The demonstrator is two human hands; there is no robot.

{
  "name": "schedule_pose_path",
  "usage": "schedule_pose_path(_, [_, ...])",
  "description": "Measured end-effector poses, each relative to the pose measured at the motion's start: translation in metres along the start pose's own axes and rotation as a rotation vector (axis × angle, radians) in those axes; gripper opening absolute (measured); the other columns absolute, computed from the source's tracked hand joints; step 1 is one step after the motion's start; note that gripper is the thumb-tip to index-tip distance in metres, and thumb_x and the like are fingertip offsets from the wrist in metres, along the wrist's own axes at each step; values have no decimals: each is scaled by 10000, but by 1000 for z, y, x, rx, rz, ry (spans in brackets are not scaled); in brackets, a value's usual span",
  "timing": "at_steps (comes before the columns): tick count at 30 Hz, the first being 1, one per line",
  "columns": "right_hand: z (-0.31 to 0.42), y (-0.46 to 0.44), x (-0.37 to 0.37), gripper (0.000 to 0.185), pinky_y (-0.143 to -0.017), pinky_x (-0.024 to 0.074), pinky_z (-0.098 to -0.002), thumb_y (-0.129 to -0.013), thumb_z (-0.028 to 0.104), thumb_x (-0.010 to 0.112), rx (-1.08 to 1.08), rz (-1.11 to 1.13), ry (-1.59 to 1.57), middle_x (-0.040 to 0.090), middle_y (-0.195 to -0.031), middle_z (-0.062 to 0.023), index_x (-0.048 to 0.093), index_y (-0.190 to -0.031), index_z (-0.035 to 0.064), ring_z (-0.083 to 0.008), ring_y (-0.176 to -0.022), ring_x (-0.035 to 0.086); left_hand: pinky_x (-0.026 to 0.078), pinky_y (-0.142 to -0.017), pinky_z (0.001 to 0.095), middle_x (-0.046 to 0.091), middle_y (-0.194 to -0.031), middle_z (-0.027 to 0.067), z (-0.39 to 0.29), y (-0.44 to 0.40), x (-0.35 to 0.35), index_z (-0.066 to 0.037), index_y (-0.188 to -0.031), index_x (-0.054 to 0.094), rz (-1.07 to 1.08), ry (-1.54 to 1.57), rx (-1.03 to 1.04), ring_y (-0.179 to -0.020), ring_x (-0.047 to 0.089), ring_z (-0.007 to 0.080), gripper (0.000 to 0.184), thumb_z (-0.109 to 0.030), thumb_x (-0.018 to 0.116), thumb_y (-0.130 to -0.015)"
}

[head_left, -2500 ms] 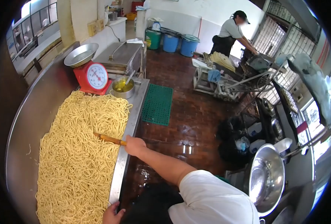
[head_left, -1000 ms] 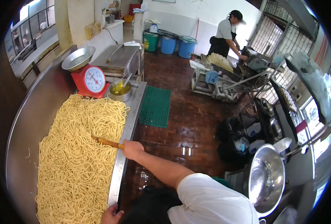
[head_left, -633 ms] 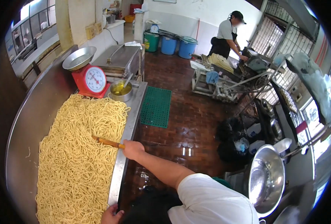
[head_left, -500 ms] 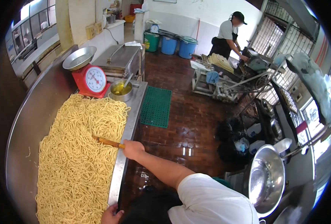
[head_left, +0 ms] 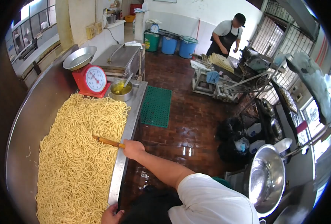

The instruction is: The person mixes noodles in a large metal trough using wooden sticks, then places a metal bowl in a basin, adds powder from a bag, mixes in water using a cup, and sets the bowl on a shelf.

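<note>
My right hand (head_left: pixel 133 149) is wrapped round the handle of a wooden stick (head_left: pixel 108 141), whose far end lies among the yellow noodles (head_left: pixel 76 164). The noodles form a long, thick layer on a steel table (head_left: pixel 117 179) with a high, curved back wall. At the table's front edge, near the bottom of the view, my left hand (head_left: pixel 111 215) rests with thumb and finger apart and nothing visible in it. The rest of that hand is cut off by the frame.
Beyond the noodles stand a red scale (head_left: pixel 92 80) with a metal pan and a pot of yellow liquid (head_left: pixel 121 89). A green mat (head_left: pixel 156 106) lies on the floor. A co-worker (head_left: pixel 227 37) stands by a machine (head_left: pixel 255 61). A steel basin (head_left: pixel 266 181) is at lower right.
The co-worker has straightened up and turned, with hands drawn back from the machine. My view has shifted slightly since the earliest frame. Both my hands and the stick keep their places.
</note>
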State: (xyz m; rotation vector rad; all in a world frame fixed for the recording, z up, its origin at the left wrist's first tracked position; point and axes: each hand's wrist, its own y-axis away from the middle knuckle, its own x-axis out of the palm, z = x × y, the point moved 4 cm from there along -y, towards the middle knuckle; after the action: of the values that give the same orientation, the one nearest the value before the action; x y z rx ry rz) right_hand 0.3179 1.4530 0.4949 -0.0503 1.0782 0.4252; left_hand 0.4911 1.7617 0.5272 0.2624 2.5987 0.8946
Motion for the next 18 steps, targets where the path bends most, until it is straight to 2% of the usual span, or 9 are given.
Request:
schedule_pose_path(15, [-3,-4,8,251,-793,533,-460,-855,203,534,18,-9,19,662,-1014,-187,577,-1034,32,-346,-920,669,417,-1035,343,571,-1306,218,25,-9,1,75,-1357,447,-6,-21,63,-1207,560,277,471,-106,561,-937])
schedule_pose_path(18, [-2,-3,5,256,-806,528,-461,-855,203,531,22,13,0,661,-1019,-187,578,-1040,32,-349,-932,665,426,-1026,349,574,-1300,223,-2,3,1,73,-1356,450,0,-5,18,-1200,564,283,475,-113,567,-934])
